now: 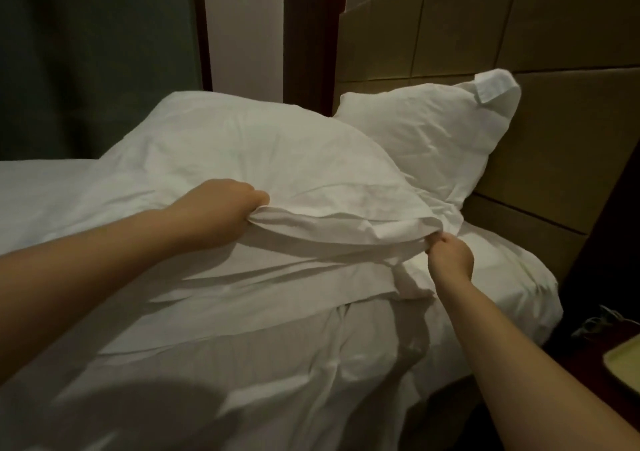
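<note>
Left hand (225,208) and right hand (448,251) grip the near edge of a white pillow (249,159), lifting it off the rumpled duvet (277,364). A second pillow (433,138) leans against the padded headboard (554,121) behind. Green curtain (86,52) at left.

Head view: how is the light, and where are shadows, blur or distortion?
Head view: dim, warm light, no glare; a broad soft shadow on the duvet at lower left, another under the pillow that the left hand and right hand grip. Head view: the wide lens tilts and bends the headboard lines; fine detail is slightly soft throughout.
</note>
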`<state>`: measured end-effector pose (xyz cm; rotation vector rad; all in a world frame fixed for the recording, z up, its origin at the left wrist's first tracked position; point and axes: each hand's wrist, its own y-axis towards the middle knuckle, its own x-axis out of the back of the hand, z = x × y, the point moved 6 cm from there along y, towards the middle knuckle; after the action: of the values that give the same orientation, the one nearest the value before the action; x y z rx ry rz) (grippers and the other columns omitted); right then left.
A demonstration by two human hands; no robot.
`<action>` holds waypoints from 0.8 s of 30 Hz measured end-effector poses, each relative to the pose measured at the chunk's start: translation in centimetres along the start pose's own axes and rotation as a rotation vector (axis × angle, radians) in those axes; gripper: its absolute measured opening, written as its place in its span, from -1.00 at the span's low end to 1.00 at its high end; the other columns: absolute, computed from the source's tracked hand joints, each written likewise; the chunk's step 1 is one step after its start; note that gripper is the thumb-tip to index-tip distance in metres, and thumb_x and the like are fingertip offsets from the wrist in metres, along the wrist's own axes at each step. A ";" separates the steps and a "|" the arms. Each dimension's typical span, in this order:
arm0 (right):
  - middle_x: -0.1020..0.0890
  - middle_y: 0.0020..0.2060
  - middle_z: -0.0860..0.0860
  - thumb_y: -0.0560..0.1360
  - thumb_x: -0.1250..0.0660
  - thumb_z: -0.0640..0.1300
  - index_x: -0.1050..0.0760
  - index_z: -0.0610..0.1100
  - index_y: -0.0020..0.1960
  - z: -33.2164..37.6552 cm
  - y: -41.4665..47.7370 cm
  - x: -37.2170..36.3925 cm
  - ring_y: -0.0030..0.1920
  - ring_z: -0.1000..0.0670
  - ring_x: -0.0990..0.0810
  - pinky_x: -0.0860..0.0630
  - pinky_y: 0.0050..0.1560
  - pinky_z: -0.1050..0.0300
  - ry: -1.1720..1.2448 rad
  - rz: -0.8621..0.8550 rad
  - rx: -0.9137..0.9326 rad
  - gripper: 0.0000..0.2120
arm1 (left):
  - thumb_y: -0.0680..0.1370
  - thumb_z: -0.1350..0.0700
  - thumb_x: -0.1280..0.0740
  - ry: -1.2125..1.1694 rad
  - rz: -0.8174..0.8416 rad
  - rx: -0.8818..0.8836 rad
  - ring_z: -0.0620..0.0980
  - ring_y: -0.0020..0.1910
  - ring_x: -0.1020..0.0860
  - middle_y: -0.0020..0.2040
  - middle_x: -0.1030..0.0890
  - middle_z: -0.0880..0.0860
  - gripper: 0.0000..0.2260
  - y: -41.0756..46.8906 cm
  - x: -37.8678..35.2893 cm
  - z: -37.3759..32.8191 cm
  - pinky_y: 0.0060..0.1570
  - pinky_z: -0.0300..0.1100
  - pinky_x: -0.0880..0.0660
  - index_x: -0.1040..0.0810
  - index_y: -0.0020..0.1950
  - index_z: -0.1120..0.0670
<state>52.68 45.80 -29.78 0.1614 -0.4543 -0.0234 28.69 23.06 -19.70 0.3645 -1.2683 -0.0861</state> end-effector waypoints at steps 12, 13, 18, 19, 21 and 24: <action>-0.36 0.41 -0.12 0.54 -0.29 0.05 -0.13 -0.06 0.50 -4.7 -0.2 -5.0 0.36 -0.20 -0.37 -0.33 0.35 -0.09 -0.079 0.226 0.005 -0.38 | 0.45 0.21 -0.30 0.063 -0.485 -0.311 0.14 -0.29 -0.45 -0.16 -0.53 0.19 -0.82 -2.3 1.6 -4.1 -0.31 0.00 -0.47 -0.52 0.03 0.19; -0.35 0.42 -0.11 0.54 -0.26 0.12 -0.13 -0.06 0.51 -5.0 -0.2 -5.5 0.37 -0.21 -0.36 -0.31 0.37 -0.12 -0.156 0.231 0.015 -0.36 | 0.41 0.23 -0.27 0.038 -0.531 -0.407 0.14 -0.29 -0.45 -0.17 -0.53 0.19 -0.79 -3.3 0.8 -5.7 -0.30 -0.02 -0.42 -0.51 0.03 0.18; -0.42 0.35 -0.11 0.49 -0.20 0.25 -0.25 -0.04 0.45 -4.9 0.8 -5.6 0.30 -0.21 -0.41 -0.35 0.32 -0.14 -0.216 0.195 -0.024 -0.38 | 0.34 0.18 -0.40 0.049 -0.394 -0.459 0.11 -0.19 -0.57 -0.04 -0.58 0.13 -0.69 -5.1 -6.6 -9.1 -0.28 -0.10 -0.49 -0.53 0.08 0.10; -0.42 0.34 -0.10 0.48 -0.21 0.27 -0.26 -0.02 0.43 -4.9 1.1 -5.8 0.29 -0.20 -0.41 -0.36 0.31 -0.13 -0.248 0.227 -0.016 -0.38 | 0.31 0.14 -0.49 0.019 -0.336 -0.404 0.12 -0.14 -0.61 0.01 -0.60 0.14 -0.62 -5.0 -8.0 -8.8 -0.25 -0.10 -0.54 -0.56 0.10 0.09; -0.41 0.32 -0.07 0.45 -0.23 0.32 -0.29 0.00 0.41 -3.8 1.5 -5.7 0.28 -0.20 -0.41 -0.36 0.30 -0.14 -0.332 0.225 0.052 -0.36 | 0.27 0.01 -0.57 0.034 -0.173 -0.315 0.15 0.03 -0.61 0.16 -0.59 0.15 -0.48 -4.7 -10.2 -8.3 -0.09 -0.06 -0.58 -0.58 0.20 0.06; -0.51 0.19 -0.03 0.33 -0.42 0.27 -0.43 -0.08 0.28 -1.3 1.2 -5.6 0.21 -0.15 -0.48 -0.43 0.23 -0.16 -0.161 0.163 0.111 -0.35 | 0.30 -0.07 -0.56 0.051 -0.024 -0.209 0.12 0.17 -0.57 0.27 -0.54 0.12 -0.40 -4.5 -11.6 -7.5 0.06 -0.04 -0.54 -0.54 0.29 0.02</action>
<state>48.23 47.54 -33.17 0.2326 -0.6290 0.1498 32.86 23.51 -33.59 0.2004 -1.1925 -0.2271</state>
